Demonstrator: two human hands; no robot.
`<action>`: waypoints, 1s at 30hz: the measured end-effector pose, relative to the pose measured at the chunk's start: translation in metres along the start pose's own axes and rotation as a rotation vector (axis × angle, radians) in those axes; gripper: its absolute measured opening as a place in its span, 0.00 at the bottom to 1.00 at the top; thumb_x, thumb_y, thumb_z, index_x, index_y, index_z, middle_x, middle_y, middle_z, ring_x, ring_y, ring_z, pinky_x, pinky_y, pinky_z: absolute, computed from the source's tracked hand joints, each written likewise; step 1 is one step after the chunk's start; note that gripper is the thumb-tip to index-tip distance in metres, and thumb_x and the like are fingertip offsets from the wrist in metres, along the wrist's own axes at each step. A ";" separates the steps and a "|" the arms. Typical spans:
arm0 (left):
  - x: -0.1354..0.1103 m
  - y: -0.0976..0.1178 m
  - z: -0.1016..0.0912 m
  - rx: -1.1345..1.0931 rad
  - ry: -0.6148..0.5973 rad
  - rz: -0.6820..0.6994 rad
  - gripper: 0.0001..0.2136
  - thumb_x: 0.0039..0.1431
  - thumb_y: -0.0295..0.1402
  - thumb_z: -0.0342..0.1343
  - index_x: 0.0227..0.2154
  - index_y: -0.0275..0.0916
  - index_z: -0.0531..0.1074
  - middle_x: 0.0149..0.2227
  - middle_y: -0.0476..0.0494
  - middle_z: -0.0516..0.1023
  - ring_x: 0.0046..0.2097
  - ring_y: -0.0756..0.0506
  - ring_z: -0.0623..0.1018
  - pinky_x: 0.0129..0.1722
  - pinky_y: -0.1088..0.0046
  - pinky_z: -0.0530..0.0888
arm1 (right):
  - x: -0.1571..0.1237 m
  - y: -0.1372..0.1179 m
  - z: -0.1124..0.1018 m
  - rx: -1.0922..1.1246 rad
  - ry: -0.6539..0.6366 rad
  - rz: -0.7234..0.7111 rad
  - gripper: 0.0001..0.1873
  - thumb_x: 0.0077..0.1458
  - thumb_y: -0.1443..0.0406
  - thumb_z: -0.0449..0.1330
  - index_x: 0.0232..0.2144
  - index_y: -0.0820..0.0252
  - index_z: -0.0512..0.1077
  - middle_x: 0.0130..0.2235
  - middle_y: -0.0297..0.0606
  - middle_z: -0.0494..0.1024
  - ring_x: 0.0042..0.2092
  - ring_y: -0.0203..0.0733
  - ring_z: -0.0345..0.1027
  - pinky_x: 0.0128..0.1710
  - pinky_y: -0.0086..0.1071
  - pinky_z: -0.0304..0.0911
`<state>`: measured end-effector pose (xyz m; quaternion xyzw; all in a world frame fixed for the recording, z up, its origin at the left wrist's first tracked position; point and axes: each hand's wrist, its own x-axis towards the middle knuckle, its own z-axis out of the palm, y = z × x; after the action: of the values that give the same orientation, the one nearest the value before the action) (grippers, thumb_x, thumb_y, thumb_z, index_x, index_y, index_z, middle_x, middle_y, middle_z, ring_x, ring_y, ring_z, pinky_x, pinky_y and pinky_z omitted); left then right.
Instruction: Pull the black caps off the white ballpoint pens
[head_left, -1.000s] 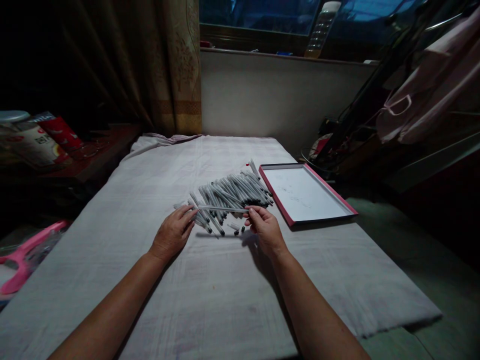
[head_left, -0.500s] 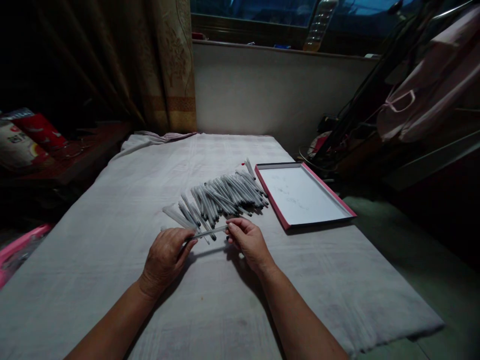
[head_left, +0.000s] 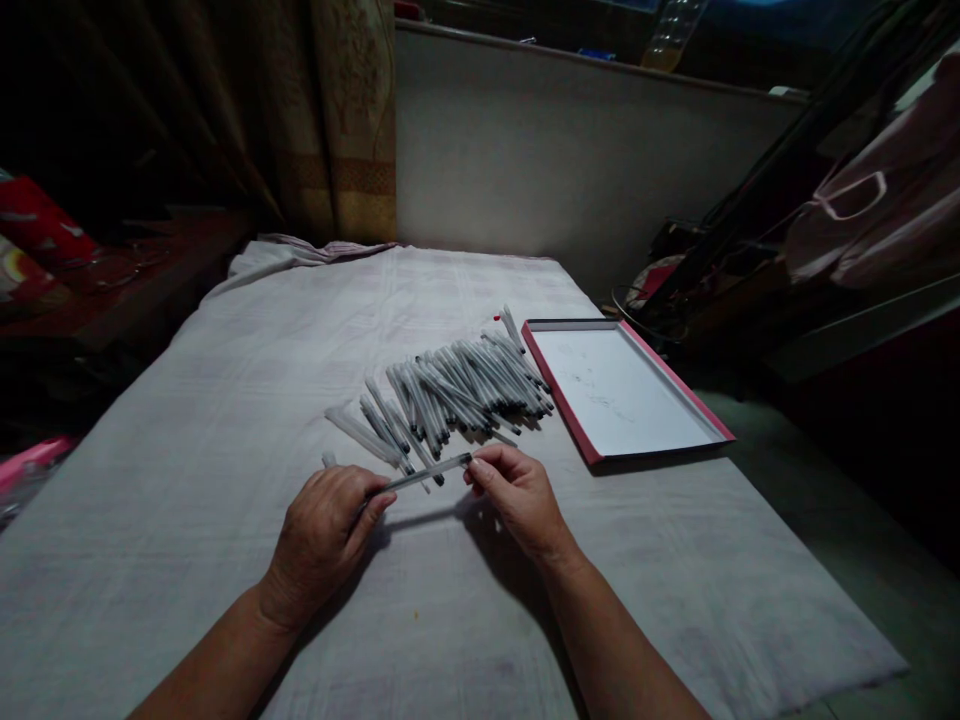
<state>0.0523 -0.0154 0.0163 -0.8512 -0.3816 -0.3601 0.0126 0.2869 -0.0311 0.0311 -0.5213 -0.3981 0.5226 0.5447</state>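
Note:
A slim clear pen (head_left: pixel 426 474) with a black end is held nearly level above the cloth. My left hand (head_left: pixel 319 530) grips its left part between thumb and fingers. At the black end, my right hand (head_left: pixel 521 500) is closed in a pinch, thumb against forefinger. Just beyond both hands lies a heap of similar pens (head_left: pixel 465 385), clear-bodied with black ends, mostly slanting the same way. A few pens lie looser on the heap's left side, and a small red bit (head_left: pixel 497 318) shows at its far end.
Right of the heap lies a shallow box lid (head_left: pixel 626 385) with pink and black sides and dark marks on its white inside. A pale cloth (head_left: pixel 465 640) covers the table. A curtain (head_left: pixel 360 130) hangs behind, and a bottle (head_left: pixel 671 40) stands on the sill.
The view has tipped down and shifted slightly. My right hand has drawn back a little toward the pen's tip, so its black end shows more plainly. My left hand keeps its grip.

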 end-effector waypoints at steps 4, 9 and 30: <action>0.000 0.001 0.000 -0.011 -0.007 -0.020 0.06 0.68 0.36 0.51 0.38 0.42 0.71 0.31 0.47 0.79 0.34 0.46 0.78 0.38 0.68 0.72 | -0.001 0.003 0.000 -0.017 -0.014 0.039 0.20 0.45 0.48 0.69 0.24 0.59 0.76 0.25 0.36 0.79 0.22 0.34 0.67 0.22 0.27 0.61; 0.001 0.002 -0.001 -0.042 0.007 -0.009 0.03 0.67 0.34 0.54 0.40 0.42 0.70 0.32 0.48 0.79 0.35 0.46 0.78 0.38 0.69 0.73 | 0.000 0.004 -0.002 -0.044 0.018 0.044 0.23 0.45 0.45 0.69 0.23 0.60 0.76 0.23 0.37 0.78 0.21 0.34 0.65 0.23 0.28 0.61; 0.006 0.001 -0.006 -0.008 -0.039 0.015 0.10 0.70 0.37 0.48 0.35 0.41 0.70 0.29 0.49 0.77 0.32 0.47 0.76 0.36 0.71 0.70 | 0.001 0.004 -0.004 0.029 -0.017 -0.029 0.14 0.43 0.60 0.71 0.35 0.56 0.81 0.30 0.34 0.80 0.30 0.36 0.71 0.32 0.31 0.69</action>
<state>0.0518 -0.0143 0.0248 -0.8610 -0.3738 -0.3448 0.0047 0.2898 -0.0314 0.0263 -0.5029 -0.4027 0.5249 0.5563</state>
